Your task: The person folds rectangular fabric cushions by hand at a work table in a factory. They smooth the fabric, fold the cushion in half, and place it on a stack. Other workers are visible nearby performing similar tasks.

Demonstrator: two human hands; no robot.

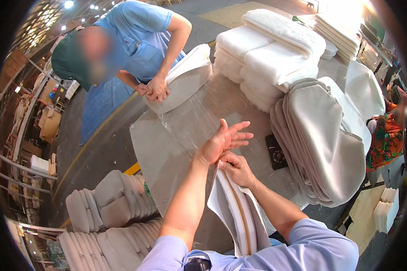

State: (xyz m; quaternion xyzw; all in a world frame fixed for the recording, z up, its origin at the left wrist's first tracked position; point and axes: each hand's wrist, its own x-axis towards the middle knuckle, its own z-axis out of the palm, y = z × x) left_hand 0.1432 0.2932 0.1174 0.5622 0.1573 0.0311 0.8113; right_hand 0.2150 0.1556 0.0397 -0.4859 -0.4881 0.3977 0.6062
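Note:
My left hand [224,140] is flat with fingers spread, resting on a clear plastic sheet [199,122] spread over the grey table [149,144]. Just below it, my right hand [235,168] grips the top edge of a light grey cushion cover [233,212] that hangs down over the table's near edge toward me; the cover has a tan strip along it. Across the table a person in a blue shirt [142,38] bends over and presses both hands [154,90] onto another grey cushion [185,81].
A tall pile of grey cushion covers [323,144] fills the table's right side, with white foam pads [267,49] stacked behind. A small black object [276,151] lies beside the pile. More stacked cushions [108,198] sit on the floor at lower left. Another person [386,135] stands at right.

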